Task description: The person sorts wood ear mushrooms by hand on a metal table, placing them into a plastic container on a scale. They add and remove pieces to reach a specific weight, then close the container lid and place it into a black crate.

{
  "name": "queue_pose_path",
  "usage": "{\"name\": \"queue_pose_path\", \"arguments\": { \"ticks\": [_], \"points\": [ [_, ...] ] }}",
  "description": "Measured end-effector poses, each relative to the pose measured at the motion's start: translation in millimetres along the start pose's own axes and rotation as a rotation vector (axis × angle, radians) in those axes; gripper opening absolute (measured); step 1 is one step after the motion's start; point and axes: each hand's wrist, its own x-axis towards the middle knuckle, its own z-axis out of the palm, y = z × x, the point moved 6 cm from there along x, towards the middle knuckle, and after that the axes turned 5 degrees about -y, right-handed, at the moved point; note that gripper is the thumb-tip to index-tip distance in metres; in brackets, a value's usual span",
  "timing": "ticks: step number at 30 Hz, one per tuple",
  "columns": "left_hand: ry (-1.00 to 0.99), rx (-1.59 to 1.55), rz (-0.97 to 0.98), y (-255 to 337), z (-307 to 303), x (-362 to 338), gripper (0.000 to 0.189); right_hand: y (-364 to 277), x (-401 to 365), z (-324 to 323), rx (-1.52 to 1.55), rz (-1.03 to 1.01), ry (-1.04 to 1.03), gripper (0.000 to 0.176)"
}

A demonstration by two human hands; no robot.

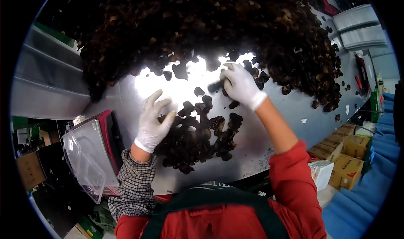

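Observation:
Dark brown and black wood ear mushrooms cover the metal table [256, 144]. The large heap [198, 24] lies at the far side, and a smaller pile [189, 140] lies close to my body. My left hand [153, 123], in a white glove, is open with its fingers spread over the left edge of the small pile. My right hand [242, 85], also gloved in white, is curled near the front of the heap. A blurred wood ear mushroom [216, 86] shows at its fingers. Loose pieces [198, 91] lie between the hands.
A clear plastic tray [86, 150] leans at the left beside a red-edged container [108, 142]. Metal panels [48, 79] rise at the far left. Cardboard boxes [346, 171] and blue cloth [362, 201] are at the right. Bright glare whitens the table's middle.

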Motion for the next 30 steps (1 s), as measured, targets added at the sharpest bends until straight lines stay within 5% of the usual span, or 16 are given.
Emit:
{"name": "queue_pose_path", "arguments": {
  "ticks": [6,9,11,12,15,16,19,24,27,30],
  "points": [
    [0.025,0.102,0.151,6,16,46,0.04,-111,-72,-5,0.316,-0.215,-0.082,0.024],
    [0.075,0.344,0.278,4,41,95,0.046,-82,-60,-5,0.058,-0.174,0.196,0.023],
    [-0.195,0.399,0.069,-11,55,114,0.042,-55,-46,-9,-0.022,-0.004,0.186,0.033],
    [-0.154,0.434,0.084,-13,53,114,0.029,-56,-43,-3,-0.115,-0.02,0.224,0.035],
    [-0.043,0.178,0.159,-20,32,76,0.011,-89,-41,27,-0.076,-0.13,0.116,0.04],
    [0.036,0.15,0.183,-16,22,54,0.006,-102,-49,42,0.069,-0.05,-0.155,0.042],
    [0.012,-0.011,0.08,-8,-4,-7,0.008,-142,-81,42,0.224,-0.288,-0.025,0.041],
    [-0.102,-0.206,0.028,-3,6,-43,0.011,-97,-54,18,-0.011,-0.056,0.28,0.04],
    [-0.185,-0.269,0.037,9,12,-54,0.013,-103,-69,62,0.153,-0.161,-0.053,0.043],
    [-0.138,-0.394,-0.109,4,1,-71,0.016,-114,-92,32,0.263,-0.129,0.103,0.044]
  ]
}}
